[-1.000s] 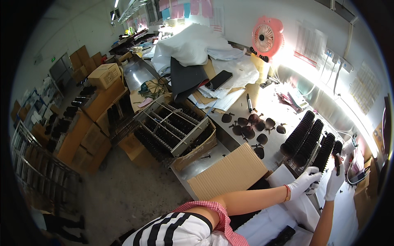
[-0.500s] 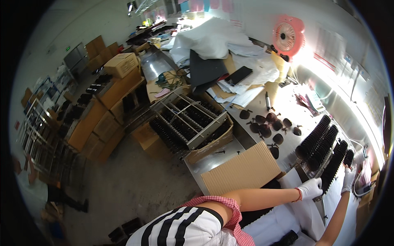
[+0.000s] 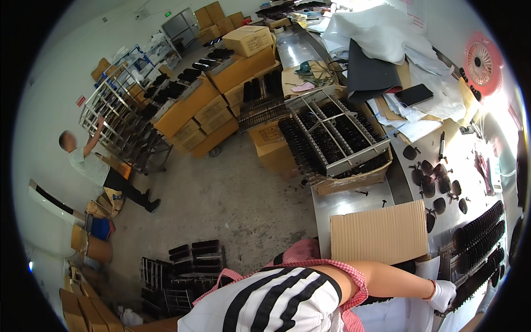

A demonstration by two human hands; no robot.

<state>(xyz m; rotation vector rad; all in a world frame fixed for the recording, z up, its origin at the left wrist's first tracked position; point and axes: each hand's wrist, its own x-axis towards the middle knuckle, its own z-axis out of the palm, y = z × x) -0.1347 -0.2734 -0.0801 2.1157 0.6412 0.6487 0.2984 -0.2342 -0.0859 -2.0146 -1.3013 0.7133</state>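
View swung left, black rack [image 3: 480, 281] — slanting up-right

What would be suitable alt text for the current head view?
A white-gloved left hand is at the near end of a rack of dark lenses, on a metal workbench beside loose lenses and a cardboard sheet. Across the room, a person reaches toward a metal trolley.

Metal bench [image 3: 330, 211] as I view it remotely: on its surface, a corrugated cardboard sheet [image 3: 380, 232]; beyond this, loose dark lenses [image 3: 428, 187] beside a pen [image 3: 442, 145]; at right, filled lens racks [image 3: 480, 243].
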